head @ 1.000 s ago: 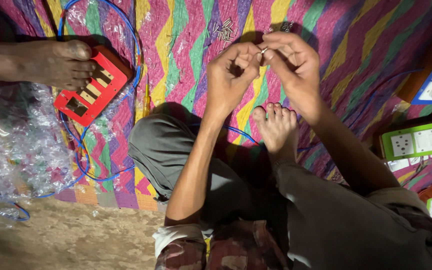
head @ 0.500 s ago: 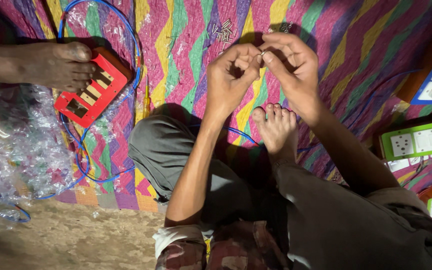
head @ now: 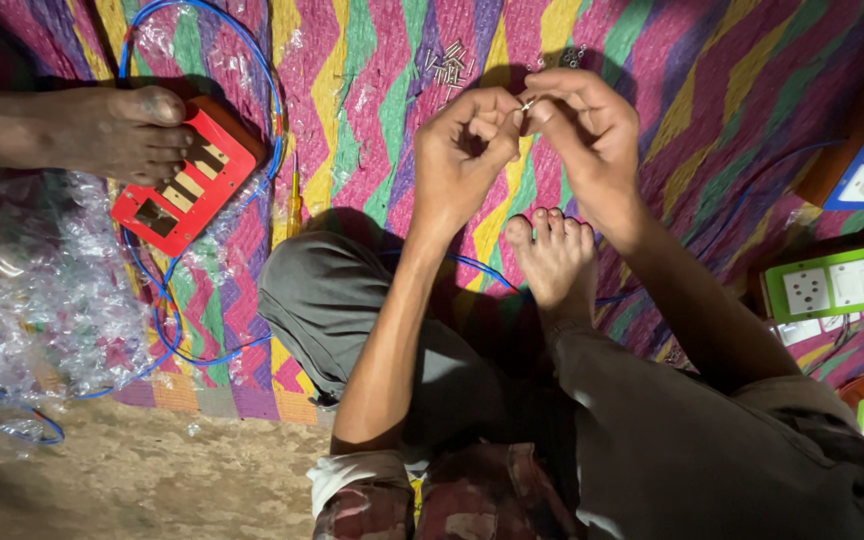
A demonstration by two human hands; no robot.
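Overhead, left hand (head: 462, 150) and right hand (head: 587, 130) meeting fingertip to fingertip, both pinched shut on 1 small metal piece (head: 527, 102), above striped mat (head: 372, 90), loose screws (head: 449, 65) nearby.

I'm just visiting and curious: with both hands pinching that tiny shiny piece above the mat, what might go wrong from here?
The small metal piece pinched between the left hand and right hand could slip and probably vanish on the busy zigzag mat. The loose screws beyond the hands might scatter if nudged. The blue wire running by the bare foot could snag.
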